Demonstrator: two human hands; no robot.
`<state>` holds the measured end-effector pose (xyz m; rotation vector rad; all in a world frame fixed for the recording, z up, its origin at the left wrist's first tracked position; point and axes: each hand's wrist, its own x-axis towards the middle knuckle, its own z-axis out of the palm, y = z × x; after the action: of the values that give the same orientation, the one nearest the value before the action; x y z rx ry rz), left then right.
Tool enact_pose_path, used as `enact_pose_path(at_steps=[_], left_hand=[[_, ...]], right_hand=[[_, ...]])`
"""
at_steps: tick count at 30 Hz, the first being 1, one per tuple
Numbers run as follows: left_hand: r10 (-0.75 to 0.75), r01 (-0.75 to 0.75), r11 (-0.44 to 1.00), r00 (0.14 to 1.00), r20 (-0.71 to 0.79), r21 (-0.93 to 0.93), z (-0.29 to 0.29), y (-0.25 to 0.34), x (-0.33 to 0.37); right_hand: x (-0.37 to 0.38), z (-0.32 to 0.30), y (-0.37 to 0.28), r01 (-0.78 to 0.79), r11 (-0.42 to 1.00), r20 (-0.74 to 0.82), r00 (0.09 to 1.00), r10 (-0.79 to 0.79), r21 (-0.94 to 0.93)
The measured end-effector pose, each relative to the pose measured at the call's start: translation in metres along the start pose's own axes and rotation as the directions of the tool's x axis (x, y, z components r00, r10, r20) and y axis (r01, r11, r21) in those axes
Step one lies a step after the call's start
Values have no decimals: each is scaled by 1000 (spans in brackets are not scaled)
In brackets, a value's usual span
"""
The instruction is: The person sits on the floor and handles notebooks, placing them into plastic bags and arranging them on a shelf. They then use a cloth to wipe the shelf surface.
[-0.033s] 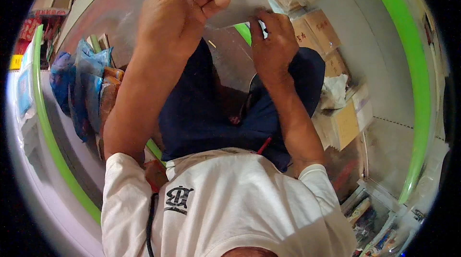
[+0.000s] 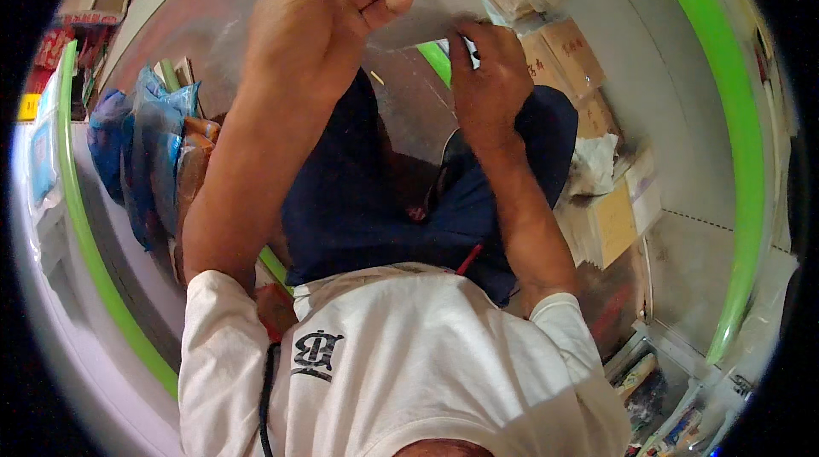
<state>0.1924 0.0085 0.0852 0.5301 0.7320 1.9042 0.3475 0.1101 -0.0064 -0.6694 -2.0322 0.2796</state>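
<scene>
A flat greyish packet (image 2: 409, 29) with a purple patch lies between my hands, above my knees; its kind is unclear. My left hand (image 2: 337, 17) is raised at the upper edge of the view, palm turned inward, its fingers curled beside the packet. The tips of its thumb and forefinger run toward the frame edge, and what they pinch is hidden. On the other side my right hand (image 2: 490, 69) is bent over with the fingers closed at the packet's lower right edge. A small white and dark bit shows between its fingers.
Brown cardboard boxes (image 2: 572, 52) and a crumpled white paper (image 2: 597, 158) lie at the right. Blue plastic bags (image 2: 149, 158) are heaped on the left. Bright green curved edges (image 2: 738, 133) bound both sides. An open container (image 2: 648, 389) with assorted things stands at lower right.
Both hands have shifted very slightly to the right with the packet. Their grips look the same.
</scene>
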Motion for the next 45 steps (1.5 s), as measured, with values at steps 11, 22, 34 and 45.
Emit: enact_pose_path(at_steps=[11, 22, 34, 45], left_hand=[[-74, 165, 955, 937, -341, 247, -7, 12, 35], [-140, 263, 927, 904, -405, 266, -41, -1, 52], [-264, 372, 904, 873, -411, 211, -49, -7, 62], [-237, 337, 918, 889, -392, 208, -35, -1, 58]], right_hand=[[51, -42, 31, 88, 985, 21, 996, -86, -151], [77, -58, 26, 150, 979, 118, 984, -133, -141], [81, -52, 30, 158, 982, 212, 968, -133, -104], [82, -54, 24, 200, 979, 176, 966, -190, -39]])
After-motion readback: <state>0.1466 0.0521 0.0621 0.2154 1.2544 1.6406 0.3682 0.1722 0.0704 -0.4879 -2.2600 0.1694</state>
